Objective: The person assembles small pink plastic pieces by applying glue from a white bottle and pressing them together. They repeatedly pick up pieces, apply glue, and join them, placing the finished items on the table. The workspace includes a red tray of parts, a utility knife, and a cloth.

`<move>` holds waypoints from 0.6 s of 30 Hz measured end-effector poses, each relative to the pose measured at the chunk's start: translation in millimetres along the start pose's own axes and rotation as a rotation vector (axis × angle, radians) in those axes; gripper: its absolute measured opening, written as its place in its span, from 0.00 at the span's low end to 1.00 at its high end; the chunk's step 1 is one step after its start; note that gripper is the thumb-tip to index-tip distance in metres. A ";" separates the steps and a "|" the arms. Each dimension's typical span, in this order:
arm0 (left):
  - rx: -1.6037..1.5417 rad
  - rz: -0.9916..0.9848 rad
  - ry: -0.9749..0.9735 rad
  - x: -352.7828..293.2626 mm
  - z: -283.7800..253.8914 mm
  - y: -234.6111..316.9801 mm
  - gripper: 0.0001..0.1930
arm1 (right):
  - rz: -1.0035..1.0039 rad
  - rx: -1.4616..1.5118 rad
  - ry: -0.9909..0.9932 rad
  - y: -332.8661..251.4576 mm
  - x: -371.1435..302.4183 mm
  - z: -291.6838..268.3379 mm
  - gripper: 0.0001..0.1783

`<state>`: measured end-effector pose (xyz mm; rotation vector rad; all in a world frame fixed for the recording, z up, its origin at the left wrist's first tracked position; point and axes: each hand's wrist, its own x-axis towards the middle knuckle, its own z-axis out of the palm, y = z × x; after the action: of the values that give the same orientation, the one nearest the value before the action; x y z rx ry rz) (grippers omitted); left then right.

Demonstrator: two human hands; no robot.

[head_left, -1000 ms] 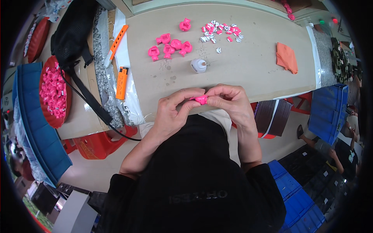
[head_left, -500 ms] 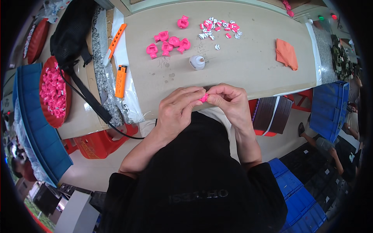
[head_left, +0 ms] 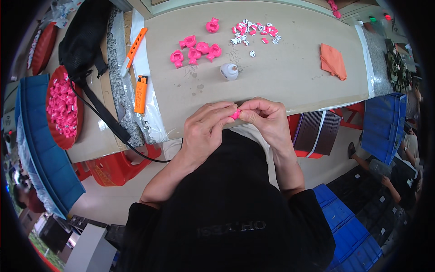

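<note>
Close to the table's near edge, my left hand (head_left: 206, 124) and my right hand (head_left: 267, 119) pinch one small pink plastic figure piece (head_left: 235, 114) between thumbs and fingers. Fingers cover most of it, so its shape is partly hidden. Just beyond my hands stands a white squeeze bottle (head_left: 229, 71) with a narrow tip. Several hollow pink figure pieces (head_left: 195, 55) lie past it to the left, and one more pink piece (head_left: 212, 25) rests farther back. Right of these is a scatter of small white-and-pink parts (head_left: 254, 31).
An orange utility knife (head_left: 136, 47) and an orange lighter (head_left: 141, 94) lie at the table's left side. A red tray (head_left: 53, 131) heaped with pink pieces stands farther left. An orange cloth (head_left: 333, 61) lies at the right. A person (head_left: 403, 181) is at the far right.
My hands keep their pinch on the pink piece and have barely shifted. The whole view has moved very slightly.
</note>
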<state>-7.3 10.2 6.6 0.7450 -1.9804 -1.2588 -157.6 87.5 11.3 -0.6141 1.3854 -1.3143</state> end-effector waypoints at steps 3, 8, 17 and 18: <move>-0.012 -0.015 0.005 -1.1 0.1 0.1 0.12 | -0.007 -0.008 0.004 0.7 -0.4 0.2 0.06; 0.012 0.009 0.004 -1.2 -1.6 0.4 0.12 | -0.002 -0.013 0.000 -0.4 -1.0 0.5 0.06; 0.005 -0.020 0.009 -2.7 -2.1 0.8 0.11 | -0.008 0.016 -0.020 0.1 -0.5 1.2 0.07; 0.006 -0.015 0.010 -2.5 -2.0 1.4 0.11 | -0.007 0.018 -0.020 0.1 -0.9 1.2 0.07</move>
<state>-4.4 11.6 7.9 0.7690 -1.9751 -1.2556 -156.3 87.8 11.8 -0.6190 1.3553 -1.3219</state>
